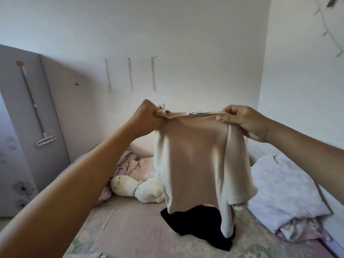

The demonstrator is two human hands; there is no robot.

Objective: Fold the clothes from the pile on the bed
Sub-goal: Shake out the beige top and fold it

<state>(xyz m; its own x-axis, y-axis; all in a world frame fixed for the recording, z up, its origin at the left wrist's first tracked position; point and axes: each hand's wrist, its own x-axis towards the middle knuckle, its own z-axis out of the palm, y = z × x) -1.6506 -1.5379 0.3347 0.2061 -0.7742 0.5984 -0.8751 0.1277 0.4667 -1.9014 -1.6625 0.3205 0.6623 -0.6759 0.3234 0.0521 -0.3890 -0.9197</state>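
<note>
Beige top is held up in the air at frame centre, above the bed, hanging full length with its white label at the top edge. Left hand is clenched around the bunched upper left corner of the garment; right hand pinches the upper right corner, fingers curled over the edge and thumb on the near side. Both sleeves hang down at the sides, the right one trailing lowest. Its hem hangs just over a black garment lying flat on the bed at lower centre; cannot tell if they touch. Cream plush toy lies left of centre, pink crumpled fabric behind it. Folded pale floral blanket sits at right. Long-handled brush hangs on the grey panel at upper left.
</note>
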